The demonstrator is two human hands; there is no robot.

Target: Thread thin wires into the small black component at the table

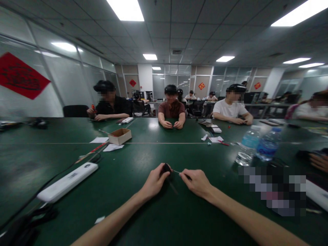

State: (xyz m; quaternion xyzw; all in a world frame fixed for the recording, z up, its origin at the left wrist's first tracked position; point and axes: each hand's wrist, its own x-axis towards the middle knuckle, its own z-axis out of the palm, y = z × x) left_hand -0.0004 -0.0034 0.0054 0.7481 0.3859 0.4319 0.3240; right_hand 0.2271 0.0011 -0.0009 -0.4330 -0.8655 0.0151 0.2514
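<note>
Over the green table (143, 218), my left hand (154, 179) pinches a small black object (167, 168) between thumb and fingers; its exact kind is too small to make out. My right hand (196, 181) is closed, with fingertips on a thin metal rod (176, 171) that looks like a screwdriver shaft. The rod points left, and its far end reaches the black object or lies very close to it. Inside the right fist the rod's other end is hidden. Both hands are near the middle of the table, a short gap apart.
A white power strip (68, 182) with black cables lies to the left. Beyond it stands an open cardboard box (120, 136) beside paper scraps (112, 147). Two water bottles (248, 145) stand at right. Several people sit across the table, and another person's hand (319, 161) shows at the right edge.
</note>
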